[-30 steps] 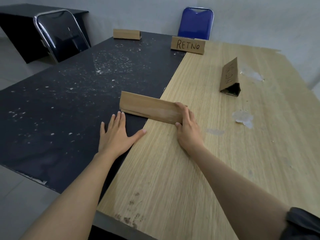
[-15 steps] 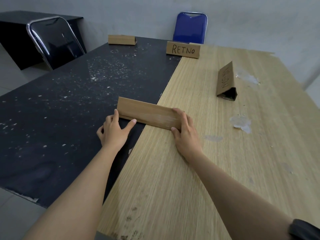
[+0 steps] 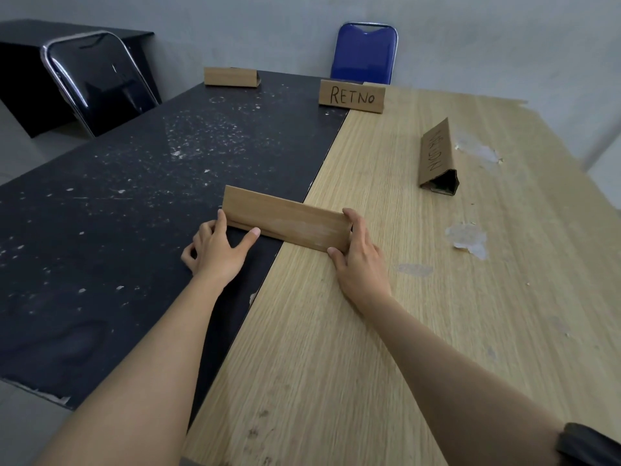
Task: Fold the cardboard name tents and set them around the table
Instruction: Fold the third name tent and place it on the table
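Observation:
A folded cardboard name tent [image 3: 289,217] stands across the seam between the black table [image 3: 117,203] and the wooden table [image 3: 386,331], its blank side facing me. My left hand [image 3: 218,250] touches its left end with thumb and forefinger, the other fingers curled. My right hand [image 3: 361,253] grips its right end. Three other tents stand farther off: a blank-backed one [image 3: 231,77] at the far edge, one lettered "RETNO" [image 3: 351,96], and a third [image 3: 437,156] turned sideways on the right.
A black chair [image 3: 97,82] stands at the left of the black table with a dark low table [image 3: 20,75] behind it. A blue chair [image 3: 364,53] stands at the far end by the wall. Peeled patches [image 3: 467,238] mark the wood.
My left hand lifted off the black table, curled, and came up against the tent's left end. The tent barely moved. The view shifted a little.

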The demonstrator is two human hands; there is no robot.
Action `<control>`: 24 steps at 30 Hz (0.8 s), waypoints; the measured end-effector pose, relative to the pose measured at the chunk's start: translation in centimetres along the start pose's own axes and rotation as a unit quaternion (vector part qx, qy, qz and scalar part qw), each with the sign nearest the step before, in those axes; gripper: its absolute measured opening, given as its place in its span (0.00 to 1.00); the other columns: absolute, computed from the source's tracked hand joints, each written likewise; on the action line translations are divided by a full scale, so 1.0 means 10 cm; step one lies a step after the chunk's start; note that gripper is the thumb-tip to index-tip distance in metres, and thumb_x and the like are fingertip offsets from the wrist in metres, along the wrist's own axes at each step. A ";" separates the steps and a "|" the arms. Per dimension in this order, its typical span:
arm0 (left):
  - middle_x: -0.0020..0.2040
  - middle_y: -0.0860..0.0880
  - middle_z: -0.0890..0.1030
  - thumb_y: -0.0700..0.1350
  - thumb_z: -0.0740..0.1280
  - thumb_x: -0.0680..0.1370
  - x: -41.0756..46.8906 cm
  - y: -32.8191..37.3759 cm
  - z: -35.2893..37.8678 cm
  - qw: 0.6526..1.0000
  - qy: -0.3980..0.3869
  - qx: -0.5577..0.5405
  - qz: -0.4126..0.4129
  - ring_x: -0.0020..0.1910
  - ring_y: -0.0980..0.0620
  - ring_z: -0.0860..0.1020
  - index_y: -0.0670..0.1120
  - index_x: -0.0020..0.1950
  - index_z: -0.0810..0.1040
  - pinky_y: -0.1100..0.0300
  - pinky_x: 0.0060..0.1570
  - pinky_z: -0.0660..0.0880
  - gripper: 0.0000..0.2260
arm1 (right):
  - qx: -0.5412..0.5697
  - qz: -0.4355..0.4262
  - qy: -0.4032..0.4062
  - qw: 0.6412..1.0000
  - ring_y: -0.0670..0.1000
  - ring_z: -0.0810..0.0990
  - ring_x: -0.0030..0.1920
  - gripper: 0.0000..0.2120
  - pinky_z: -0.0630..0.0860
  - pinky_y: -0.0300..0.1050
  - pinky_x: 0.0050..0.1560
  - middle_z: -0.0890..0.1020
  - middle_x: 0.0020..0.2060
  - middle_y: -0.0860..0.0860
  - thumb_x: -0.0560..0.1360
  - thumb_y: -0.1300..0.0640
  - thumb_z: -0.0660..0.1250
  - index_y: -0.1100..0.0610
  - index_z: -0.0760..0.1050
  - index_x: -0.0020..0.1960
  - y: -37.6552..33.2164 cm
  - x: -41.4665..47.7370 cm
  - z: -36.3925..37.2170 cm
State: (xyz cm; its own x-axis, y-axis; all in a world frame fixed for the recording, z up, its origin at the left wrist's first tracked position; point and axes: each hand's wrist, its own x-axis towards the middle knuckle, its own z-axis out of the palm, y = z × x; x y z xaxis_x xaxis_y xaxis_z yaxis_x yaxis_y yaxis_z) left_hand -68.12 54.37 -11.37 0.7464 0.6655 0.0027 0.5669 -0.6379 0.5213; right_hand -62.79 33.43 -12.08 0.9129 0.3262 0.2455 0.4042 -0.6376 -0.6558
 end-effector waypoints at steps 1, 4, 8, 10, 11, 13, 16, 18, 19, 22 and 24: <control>0.74 0.49 0.58 0.66 0.55 0.75 0.01 0.00 0.00 1.000 -0.004 0.001 0.001 0.74 0.49 0.55 0.53 0.78 0.48 0.50 0.71 0.48 0.36 | -0.003 -0.002 0.002 1.000 0.55 0.74 0.63 0.28 0.65 0.49 0.65 0.69 0.69 0.50 0.78 0.54 0.61 0.45 0.50 0.73 0.00 0.00 0.01; 0.74 0.49 0.58 0.66 0.55 0.75 0.00 0.00 -0.01 1.000 -0.006 0.012 0.001 0.74 0.50 0.55 0.52 0.78 0.48 0.50 0.71 0.48 0.36 | -0.008 -0.002 0.007 1.000 0.54 0.73 0.64 0.28 0.64 0.48 0.66 0.69 0.69 0.49 0.78 0.54 0.61 0.46 0.50 0.73 0.01 0.02 0.02; 0.75 0.49 0.57 0.67 0.55 0.74 0.00 0.00 0.00 0.999 -0.018 0.032 0.006 0.75 0.49 0.53 0.52 0.78 0.46 0.49 0.71 0.47 0.38 | -0.016 -0.008 0.013 1.000 0.52 0.72 0.65 0.29 0.63 0.48 0.68 0.69 0.69 0.50 0.78 0.56 0.60 0.48 0.49 0.74 0.00 0.03 0.02; 0.75 0.49 0.55 0.68 0.54 0.74 0.00 0.01 -0.01 0.999 -0.029 0.043 0.007 0.75 0.49 0.51 0.52 0.78 0.44 0.48 0.71 0.46 0.39 | -0.016 -0.010 0.016 1.000 0.52 0.72 0.65 0.30 0.63 0.49 0.69 0.70 0.68 0.50 0.78 0.57 0.60 0.49 0.49 0.75 -0.01 0.04 0.02; 0.75 0.49 0.55 0.69 0.54 0.73 0.01 0.01 -0.01 0.998 -0.037 0.048 0.006 0.75 0.49 0.51 0.52 0.77 0.43 0.48 0.72 0.46 0.40 | -0.014 -0.009 0.016 1.000 0.52 0.72 0.65 0.30 0.63 0.49 0.69 0.70 0.68 0.51 0.78 0.57 0.60 0.49 0.49 0.75 -0.01 0.04 0.02; 0.75 0.49 0.53 0.70 0.54 0.73 0.01 0.02 -0.02 0.997 -0.054 0.047 0.005 0.76 0.49 0.49 0.53 0.77 0.42 0.48 0.72 0.45 0.40 | -0.010 -0.005 0.016 1.000 0.53 0.72 0.65 0.30 0.63 0.50 0.70 0.70 0.68 0.51 0.78 0.58 0.59 0.48 0.49 0.75 -0.02 0.04 0.02; 0.76 0.49 0.52 0.70 0.54 0.73 0.01 0.03 -0.04 0.997 -0.066 0.048 0.007 0.76 0.49 0.47 0.53 0.77 0.41 0.48 0.72 0.44 0.40 | -0.009 -0.005 0.016 1.000 0.52 0.72 0.66 0.30 0.62 0.50 0.70 0.70 0.69 0.51 0.78 0.58 0.59 0.48 0.48 0.75 -0.02 0.03 0.01; 0.76 0.49 0.52 0.70 0.53 0.73 0.01 0.02 -0.05 0.996 -0.070 0.058 0.009 0.76 0.48 0.47 0.53 0.77 0.40 0.48 0.72 0.44 0.40 | -0.010 -0.002 0.016 1.000 0.52 0.72 0.66 0.30 0.62 0.50 0.71 0.70 0.69 0.51 0.79 0.58 0.59 0.48 0.48 0.75 -0.03 0.03 0.01; 0.76 0.49 0.52 0.70 0.53 0.73 0.01 0.02 -0.05 0.995 -0.073 0.063 0.010 0.76 0.48 0.47 0.54 0.77 0.40 0.47 0.72 0.44 0.40 | -0.011 -0.001 0.016 1.000 0.52 0.72 0.66 0.30 0.62 0.50 0.71 0.70 0.69 0.51 0.79 0.58 0.59 0.48 0.48 0.75 -0.03 0.03 0.01; 0.76 0.48 0.52 0.70 0.53 0.73 0.01 0.03 -0.03 0.994 -0.072 0.079 0.013 0.76 0.48 0.47 0.54 0.77 0.40 0.47 0.72 0.44 0.40 | -0.013 -0.001 0.017 1.000 0.52 0.72 0.65 0.30 0.63 0.50 0.70 0.71 0.68 0.51 0.79 0.58 0.59 0.48 0.48 0.75 -0.03 0.04 0.01; 0.76 0.48 0.52 0.70 0.53 0.73 0.00 0.02 -0.02 0.994 -0.061 0.088 0.018 0.76 0.47 0.48 0.53 0.77 0.41 0.47 0.72 0.45 0.40 | -0.012 0.005 0.012 1.000 0.54 0.72 0.65 0.31 0.64 0.49 0.69 0.70 0.69 0.51 0.79 0.58 0.59 0.46 0.46 0.75 -0.02 0.04 0.02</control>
State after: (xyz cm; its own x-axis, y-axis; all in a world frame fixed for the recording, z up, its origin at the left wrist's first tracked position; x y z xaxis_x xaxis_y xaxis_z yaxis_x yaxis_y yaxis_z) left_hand -68.05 54.32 -11.09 0.7980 0.5959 -0.0904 0.5831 -0.7254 0.3656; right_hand -62.50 33.81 -11.98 0.9179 0.3031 0.2559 0.3959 -0.6570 -0.6416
